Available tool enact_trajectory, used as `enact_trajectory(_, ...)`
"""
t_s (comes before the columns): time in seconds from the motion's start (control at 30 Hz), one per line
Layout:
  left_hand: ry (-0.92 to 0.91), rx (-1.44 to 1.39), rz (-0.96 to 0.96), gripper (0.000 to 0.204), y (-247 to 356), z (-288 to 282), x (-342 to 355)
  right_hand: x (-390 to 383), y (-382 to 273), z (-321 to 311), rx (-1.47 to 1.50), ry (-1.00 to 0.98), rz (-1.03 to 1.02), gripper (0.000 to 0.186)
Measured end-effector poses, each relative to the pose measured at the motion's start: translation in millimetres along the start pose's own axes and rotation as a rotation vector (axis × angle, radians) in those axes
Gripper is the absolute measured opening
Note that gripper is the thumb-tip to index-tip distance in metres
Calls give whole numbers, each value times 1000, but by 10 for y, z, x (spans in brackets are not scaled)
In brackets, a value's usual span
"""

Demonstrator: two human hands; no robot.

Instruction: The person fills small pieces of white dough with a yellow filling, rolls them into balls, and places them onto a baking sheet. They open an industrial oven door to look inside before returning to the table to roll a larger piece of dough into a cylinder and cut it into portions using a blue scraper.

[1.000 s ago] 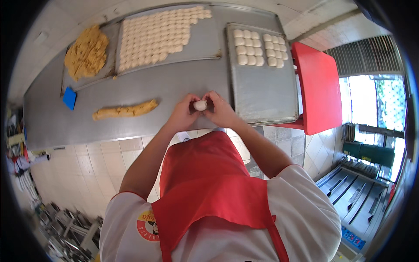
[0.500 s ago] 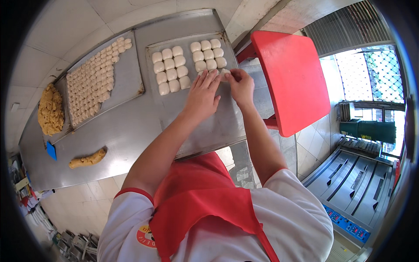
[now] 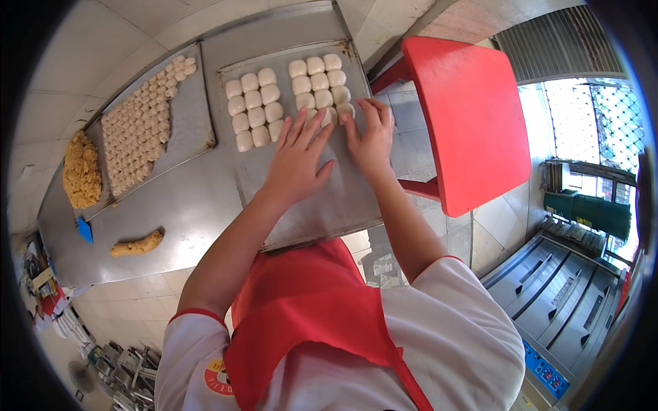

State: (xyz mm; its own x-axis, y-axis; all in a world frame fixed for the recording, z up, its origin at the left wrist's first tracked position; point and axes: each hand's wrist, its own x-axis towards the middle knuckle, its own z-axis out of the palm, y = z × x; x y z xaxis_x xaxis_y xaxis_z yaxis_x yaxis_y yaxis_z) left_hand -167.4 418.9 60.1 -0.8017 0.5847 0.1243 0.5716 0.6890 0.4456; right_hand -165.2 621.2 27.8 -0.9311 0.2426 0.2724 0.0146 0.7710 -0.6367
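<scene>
Smooth white dough balls sit in two blocks on a metal baking tray (image 3: 291,216): a left block (image 3: 254,99) and a right block (image 3: 319,81). My left hand (image 3: 295,164) is open, palm down, its spread fingertips over the near edge of both blocks and partly hiding the balls there. My right hand (image 3: 372,144) is open at the tray's right side. Its thumb is against or just beside the corner dough ball (image 3: 345,111) of the right block, and its fingers reach past that ball, holding nothing.
Left of the tray, another tray (image 3: 192,103) carries many small dough pieces (image 3: 140,130). Beyond it lie a yellow-brown mass (image 3: 81,171), a blue scraper (image 3: 84,231) and a yellow-brown roll (image 3: 137,244) on the steel table (image 3: 181,212). A red stool (image 3: 473,123) stands close right; an oven (image 3: 555,294) is farther right.
My right hand has let go of the dough ball, which now sits at the right block's near corner. My left hand has drawn slightly back and left, its fingers spreading. The view has shifted a little.
</scene>
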Motion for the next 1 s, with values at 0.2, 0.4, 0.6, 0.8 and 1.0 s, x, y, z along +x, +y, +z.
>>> enact_trajectory(0.2, 79, 63, -263, 76, -935, -618, -1403, -295, -33, 209, -378, -99, -121, 64)
enact_trajectory(0.4, -33, 219, -738, 76, -2152, -1201, -3676, -813, -1092, 460, 102, -2, -142, 53)
enact_trajectory(0.6, 194, 192, -499, 50, -2570, -1178, -4138, -1952, -2826, 1966, 566, -643, -199, 39)
enact_trajectory(0.8, 408, -1, -455, 54, -2762, -1093, -4326, -2431, -3802, 2963, 413, -670, -128, 40)
enact_trajectory(1.0, 418, 48, -382, 43, -2846, -1167, -4485, -2567, -3971, 2931, 354, -592, -144, 34)
